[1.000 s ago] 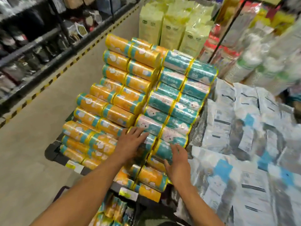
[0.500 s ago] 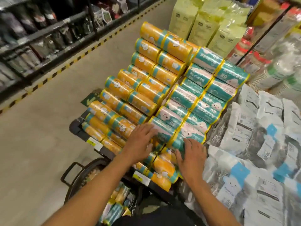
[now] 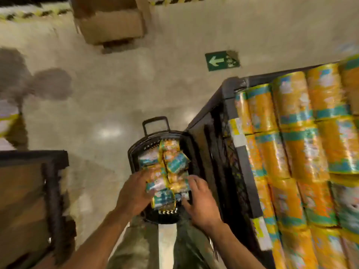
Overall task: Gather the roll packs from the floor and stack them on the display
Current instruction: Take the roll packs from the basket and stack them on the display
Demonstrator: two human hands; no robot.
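Observation:
I look down into a black basket [image 3: 136, 152] on the floor, filled with several orange-and-teal roll packs [image 3: 174, 162]. My left hand [image 3: 134, 193] reaches in from the left, its fingers curled over the near packs. My right hand [image 3: 200, 204] comes in from the right, fingers and thumb around the same near roll pack [image 3: 163, 198]. The view is motion-blurred, so the exact grip is unclear. The display [image 3: 229, 98], a dark rack, stands at the right with rows of orange roll packs [image 3: 295, 152] stacked on it.
A cardboard box [image 3: 110, 22] sits on the floor at the top. A green arrow sign [image 3: 222, 60] is stuck to the floor. A dark wooden fixture [image 3: 29, 200] stands at the lower left. My trouser legs show below the basket.
My view has swung down from the display to the basket on the floor. Both hands have left the stacked packs and dropped onto the packs in the basket.

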